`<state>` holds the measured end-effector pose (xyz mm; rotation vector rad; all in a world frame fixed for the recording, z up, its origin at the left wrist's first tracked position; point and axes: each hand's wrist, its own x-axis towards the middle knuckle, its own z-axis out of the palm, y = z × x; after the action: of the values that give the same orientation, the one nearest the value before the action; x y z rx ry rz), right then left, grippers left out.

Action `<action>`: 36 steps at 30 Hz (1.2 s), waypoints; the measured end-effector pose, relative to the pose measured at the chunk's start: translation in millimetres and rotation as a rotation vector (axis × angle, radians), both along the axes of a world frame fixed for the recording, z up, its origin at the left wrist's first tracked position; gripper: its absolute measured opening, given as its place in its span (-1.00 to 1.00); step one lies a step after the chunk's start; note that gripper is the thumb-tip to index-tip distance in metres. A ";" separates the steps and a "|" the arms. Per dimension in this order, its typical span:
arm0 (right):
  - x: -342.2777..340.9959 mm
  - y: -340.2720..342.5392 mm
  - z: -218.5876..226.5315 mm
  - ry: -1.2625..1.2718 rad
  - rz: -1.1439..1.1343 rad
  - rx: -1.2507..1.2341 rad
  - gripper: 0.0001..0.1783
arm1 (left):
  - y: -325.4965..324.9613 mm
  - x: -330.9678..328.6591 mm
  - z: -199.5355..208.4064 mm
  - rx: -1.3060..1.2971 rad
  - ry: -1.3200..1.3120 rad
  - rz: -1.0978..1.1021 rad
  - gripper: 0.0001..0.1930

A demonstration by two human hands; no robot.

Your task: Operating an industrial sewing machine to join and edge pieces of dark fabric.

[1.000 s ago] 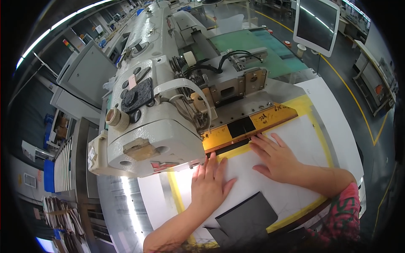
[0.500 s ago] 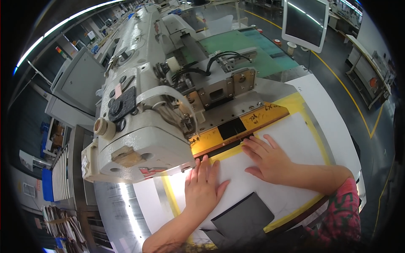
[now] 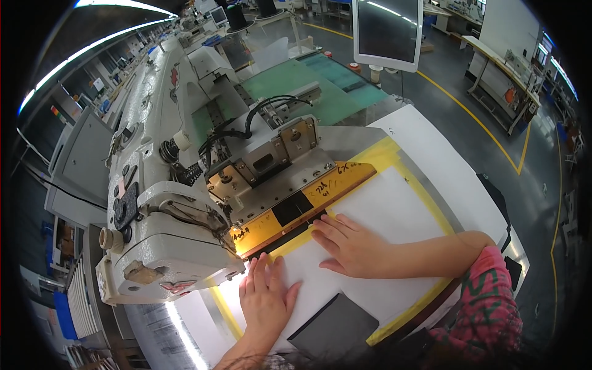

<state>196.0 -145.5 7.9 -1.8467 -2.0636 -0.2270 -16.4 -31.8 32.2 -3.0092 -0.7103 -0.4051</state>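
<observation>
My left hand lies flat on a white sheet, fingers stretched, its fingertips at the near edge of a dark fabric strip. Farther right, my right hand also rests with extended fingers, their tips by the strip's right end. The strip runs along the front of an orange clamp plate with handwriting and a black patch on it. That plate belongs to a large pale sewing machine, whose head stands left of my left hand. A dark grey flat piece lies on the sheet, nearer to me.
Yellow tape borders the white sheet. Behind the clamp is a green work surface, with a screen at its far right. A grey cabinet stands left of the machine. Black thread cones are at the back.
My view has shifted, so the machine and sheet appear farther left and slightly lower. Both hands stay flat beside the strip, with little visible movement against the clamp plate.
</observation>
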 end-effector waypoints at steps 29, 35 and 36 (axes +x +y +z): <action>6.2 2.2 0.2 0.137 0.008 0.034 -0.35 | 3.4 2.8 -0.4 -0.034 -0.018 -0.020 -0.40; 5.4 1.9 4.1 0.170 0.026 0.060 -0.36 | 2.9 2.8 0.8 -0.034 -0.030 -0.020 -0.42; 5.6 2.1 3.5 0.169 0.029 0.053 -0.35 | 2.9 3.0 0.8 -0.035 -0.029 -0.021 -0.42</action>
<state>201.6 -143.4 11.4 -1.7408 -1.9492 -0.1134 -13.4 -28.9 33.0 -3.0516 -0.6959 -0.4428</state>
